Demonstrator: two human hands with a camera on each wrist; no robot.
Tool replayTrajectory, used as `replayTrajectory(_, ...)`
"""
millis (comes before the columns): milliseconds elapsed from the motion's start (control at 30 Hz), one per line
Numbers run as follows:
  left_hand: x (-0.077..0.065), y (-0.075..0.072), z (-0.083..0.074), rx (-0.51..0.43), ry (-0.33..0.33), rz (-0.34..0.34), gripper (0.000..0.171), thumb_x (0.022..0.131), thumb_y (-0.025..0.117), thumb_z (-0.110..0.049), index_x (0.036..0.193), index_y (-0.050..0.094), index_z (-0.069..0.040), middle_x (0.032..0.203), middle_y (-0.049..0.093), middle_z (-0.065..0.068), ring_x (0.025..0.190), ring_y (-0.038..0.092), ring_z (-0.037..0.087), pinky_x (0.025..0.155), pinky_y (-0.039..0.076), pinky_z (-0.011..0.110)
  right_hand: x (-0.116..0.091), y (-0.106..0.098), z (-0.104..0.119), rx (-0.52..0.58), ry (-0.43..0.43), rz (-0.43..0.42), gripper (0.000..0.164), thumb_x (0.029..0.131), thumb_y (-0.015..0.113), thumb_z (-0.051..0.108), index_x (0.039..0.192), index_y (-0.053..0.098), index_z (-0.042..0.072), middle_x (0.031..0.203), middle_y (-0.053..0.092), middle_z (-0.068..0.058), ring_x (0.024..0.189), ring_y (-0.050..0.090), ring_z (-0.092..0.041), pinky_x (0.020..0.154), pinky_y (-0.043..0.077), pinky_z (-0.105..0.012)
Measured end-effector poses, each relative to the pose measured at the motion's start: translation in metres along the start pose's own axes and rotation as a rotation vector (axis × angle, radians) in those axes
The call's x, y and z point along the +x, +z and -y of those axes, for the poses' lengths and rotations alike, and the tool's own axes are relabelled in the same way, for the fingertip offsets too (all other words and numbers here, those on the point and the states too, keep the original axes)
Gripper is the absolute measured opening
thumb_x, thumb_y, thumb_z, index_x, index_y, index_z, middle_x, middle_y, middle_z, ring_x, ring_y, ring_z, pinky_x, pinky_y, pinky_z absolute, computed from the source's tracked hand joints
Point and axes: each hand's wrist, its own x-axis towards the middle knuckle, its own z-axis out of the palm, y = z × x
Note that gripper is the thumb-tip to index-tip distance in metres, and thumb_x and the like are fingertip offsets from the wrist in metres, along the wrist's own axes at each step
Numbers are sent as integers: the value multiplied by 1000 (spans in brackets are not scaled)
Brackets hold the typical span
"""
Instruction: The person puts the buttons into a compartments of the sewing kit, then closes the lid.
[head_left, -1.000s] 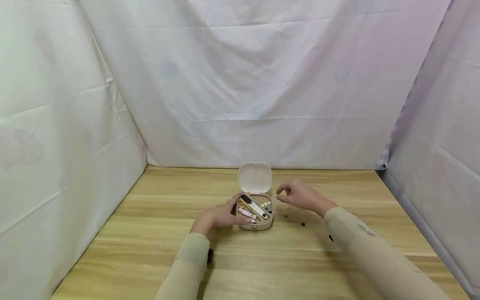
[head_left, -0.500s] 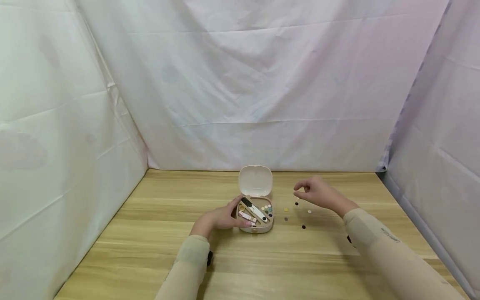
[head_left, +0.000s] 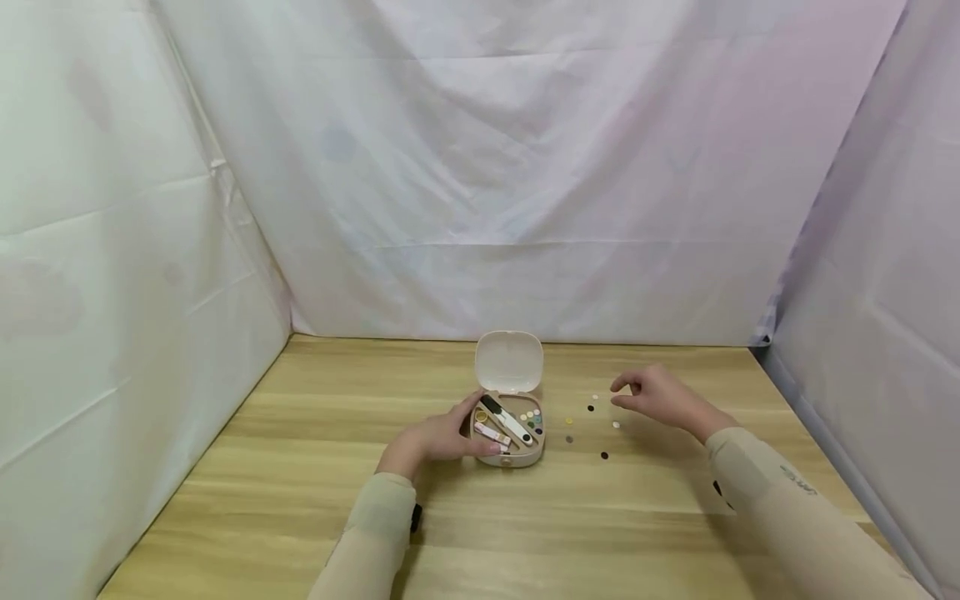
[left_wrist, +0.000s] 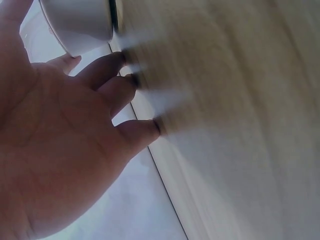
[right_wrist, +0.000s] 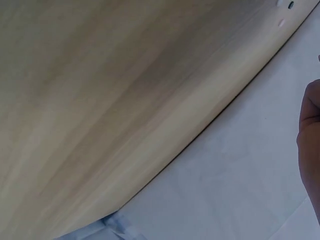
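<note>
My left hand holds the left side of a small cream sewing box, with its thumb at the front and a finger toward the back. The lid stands up. Inside lie a white tool with a dark end, a pink-and-white strip, a gold ring and several small buttons. Over the table at right hovers my right hand, thumb and index finger apart, nothing visible between them. Nearest to it are a white button and a black button.
More loose buttons lie right of the box: a white button, a yellow button, a grey button and another black button. White cloth hangs behind the wooden table and at both sides.
My right hand has moved right, away from beside the box, and several buttons that it covered now show. The left hand stays on the box.
</note>
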Motion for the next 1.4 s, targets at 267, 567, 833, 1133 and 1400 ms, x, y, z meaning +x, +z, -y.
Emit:
replayTrajectory(267,5,-6,0,2,0,-13,113,87,80,-64,172,10,-39,178,23,16,159,30,51,126,28,72,2,4,-11,-14,12,108,19,94,81,18,107,82,4,70,61,5,64,47,-7,57,40,-23)
replayTrajectory(567,7,-8,-2,16,12,2,113,87,78,-67,172,9,-38,178,21,16,161,25,51,126,25,72,-4,11,-20,2,-9,141,12,94,82,18,102,84,10,75,67,7,67,51,-4,61,45,-22)
replayTrajectory(833,2,-9,-2,-2,18,22,113,89,79,-63,173,8,-35,178,20,17,161,27,49,127,27,69,-9,11,-17,-14,-3,139,8,94,81,18,100,84,13,76,69,8,66,52,-5,59,45,-22)
replayTrajectory(1133,-2,-15,-2,-14,27,33,112,91,79,-57,173,7,-32,179,17,19,162,25,49,129,26,67,-1,16,-12,13,35,120,5,95,80,19,94,80,14,72,63,6,65,51,-8,59,43,-24)
replayTrajectory(1400,0,-13,-3,-31,30,35,112,91,80,-57,173,7,-32,179,16,19,162,24,49,129,26,68,0,16,-9,45,92,161,8,96,78,14,89,77,10,75,65,3,68,52,-10,60,45,-23)
